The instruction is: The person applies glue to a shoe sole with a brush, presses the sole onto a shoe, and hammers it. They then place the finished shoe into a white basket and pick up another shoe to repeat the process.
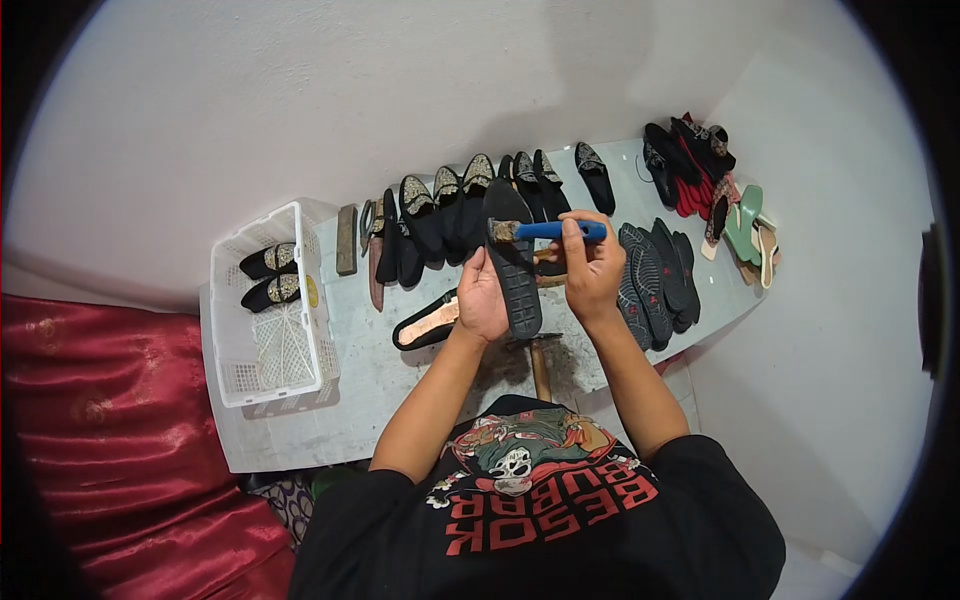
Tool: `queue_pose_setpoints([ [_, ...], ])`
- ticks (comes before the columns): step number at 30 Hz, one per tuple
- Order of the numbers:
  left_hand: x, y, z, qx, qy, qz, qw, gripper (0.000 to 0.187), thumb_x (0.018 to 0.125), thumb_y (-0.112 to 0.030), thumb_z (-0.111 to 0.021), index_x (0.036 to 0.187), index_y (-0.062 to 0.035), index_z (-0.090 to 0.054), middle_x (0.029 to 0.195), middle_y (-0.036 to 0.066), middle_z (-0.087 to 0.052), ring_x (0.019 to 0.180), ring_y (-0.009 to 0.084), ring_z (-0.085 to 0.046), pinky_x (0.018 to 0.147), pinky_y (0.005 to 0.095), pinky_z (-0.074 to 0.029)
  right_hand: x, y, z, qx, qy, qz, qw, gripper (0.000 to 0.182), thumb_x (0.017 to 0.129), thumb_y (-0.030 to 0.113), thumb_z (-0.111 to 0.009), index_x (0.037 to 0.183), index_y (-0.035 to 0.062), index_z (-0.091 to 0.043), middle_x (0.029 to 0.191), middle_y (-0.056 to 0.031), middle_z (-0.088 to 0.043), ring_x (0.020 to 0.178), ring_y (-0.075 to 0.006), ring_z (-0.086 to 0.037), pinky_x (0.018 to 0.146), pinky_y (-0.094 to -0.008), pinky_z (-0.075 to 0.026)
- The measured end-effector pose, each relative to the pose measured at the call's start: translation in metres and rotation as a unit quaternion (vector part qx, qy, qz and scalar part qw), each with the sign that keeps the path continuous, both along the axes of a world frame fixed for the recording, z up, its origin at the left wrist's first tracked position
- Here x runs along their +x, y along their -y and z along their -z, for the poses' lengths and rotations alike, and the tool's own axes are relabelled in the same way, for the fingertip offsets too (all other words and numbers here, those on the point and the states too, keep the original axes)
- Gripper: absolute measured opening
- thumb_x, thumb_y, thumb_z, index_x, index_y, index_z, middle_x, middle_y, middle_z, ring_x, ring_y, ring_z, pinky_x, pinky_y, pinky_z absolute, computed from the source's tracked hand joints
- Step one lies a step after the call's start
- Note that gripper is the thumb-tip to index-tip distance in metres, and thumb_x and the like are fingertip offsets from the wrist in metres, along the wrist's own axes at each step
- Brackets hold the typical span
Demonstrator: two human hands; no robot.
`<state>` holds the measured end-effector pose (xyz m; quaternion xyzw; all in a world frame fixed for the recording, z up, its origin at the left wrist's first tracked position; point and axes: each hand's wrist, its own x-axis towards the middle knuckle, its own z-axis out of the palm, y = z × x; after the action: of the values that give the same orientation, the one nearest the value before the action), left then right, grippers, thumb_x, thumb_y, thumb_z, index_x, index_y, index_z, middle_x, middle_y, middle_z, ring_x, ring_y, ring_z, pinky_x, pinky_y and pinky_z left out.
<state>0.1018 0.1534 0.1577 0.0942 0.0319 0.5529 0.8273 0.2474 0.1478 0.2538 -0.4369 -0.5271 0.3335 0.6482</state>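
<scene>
My left hand [484, 298] holds a black shoe sole [517, 285] upright by its left edge, over the middle of the table. In my right hand [592, 268] is a brush with a blue handle [560, 231]. Its bristles [503, 232] touch the upper part of the sole. Just left of my left hand, a black shoe with a tan insole [427, 322] lies on the table. Below the sole is a hammer with a wooden handle [541, 371].
Black shoes with patterned fronts [421, 215] line the wall side. A white basket [325, 345] at left holds two shoes. Black soles [660, 280] lie at right, with green sandals [743, 225] beyond. A wooden block [346, 240] and knife [376, 272] lie near the basket.
</scene>
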Motion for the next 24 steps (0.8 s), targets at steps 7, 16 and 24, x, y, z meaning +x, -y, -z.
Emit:
queue_pose_setpoints([
  [7, -0.017, -0.006, 0.016, 0.071, -0.009, 0.033, 0.997, 0.054, 0.107, -0.049, -0.032, 0.143, -0.0146, -0.054, 0.133, 0.013, -0.064, 0.119, 0.0309, -0.062, 0.102, 0.0483, -0.05, -0.001, 0.011, 0.007, -0.007, 0.072, -0.049, 0.996, 0.013, 0.103, 0.012, -0.063, 0.106, -0.0001, -0.065, 0.079, -0.0055, -0.069, 0.067, -0.0079, -0.066, 0.061, -0.024, -0.053],
  [16, -0.017, -0.006, 0.0, 0.019, -0.011, 0.002, 1.0, 0.057, 0.106, -0.05, -0.033, 0.144, -0.0129, -0.054, 0.13, 0.013, -0.066, 0.118, 0.0311, -0.063, 0.101, 0.048, -0.05, 0.01, 0.016, 0.005, 0.023, 0.157, -0.053, 0.986, 0.009, 0.101, 0.008, -0.061, 0.101, -0.0005, -0.064, 0.076, -0.0061, -0.065, 0.063, -0.0096, -0.064, 0.058, -0.0261, -0.051],
  [24, -0.011, 0.0, 0.004, 0.036, 0.0, 0.061, 0.997, 0.062, 0.107, -0.053, -0.029, 0.145, -0.0119, -0.054, 0.133, 0.016, -0.064, 0.115, 0.0319, -0.064, 0.101, 0.0479, -0.05, 0.005, 0.001, -0.001, 0.067, 0.162, 0.007, 0.985, 0.01, 0.101, 0.009, -0.062, 0.103, -0.0008, -0.064, 0.08, -0.0076, -0.067, 0.061, -0.0117, -0.064, 0.057, -0.0258, -0.05],
])
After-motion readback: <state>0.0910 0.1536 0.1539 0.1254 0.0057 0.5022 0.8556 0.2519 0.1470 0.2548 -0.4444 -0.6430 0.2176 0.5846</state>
